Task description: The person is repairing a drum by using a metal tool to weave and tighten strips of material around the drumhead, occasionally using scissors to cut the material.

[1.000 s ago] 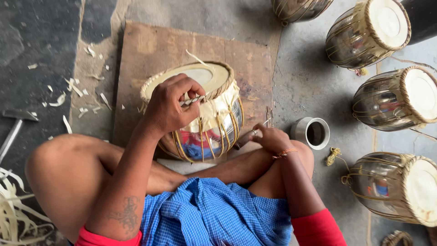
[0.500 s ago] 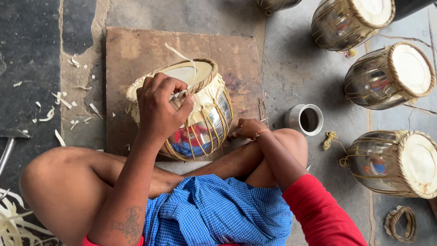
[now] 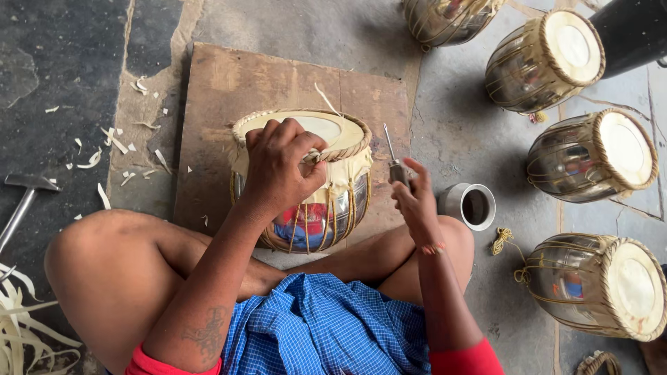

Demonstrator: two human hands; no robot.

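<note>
A shiny metal drum with a pale skin head and tan lacing stands tilted on a wooden board, between my crossed legs. My left hand grips the drum's braided rim and pinches a pale strap there. To the right of the drum, my right hand holds a thin metal awl upright, its tip pointing up and away from the drum.
A small metal cup sits by my right knee. Several finished drums lie on the grey floor at the right. A hammer and pale strap scraps lie at the left. A coil of cord lies near the cup.
My right hand has lifted from the floor by my knee and now holds the awl up beside the drum. My left hand stays on the rim.
</note>
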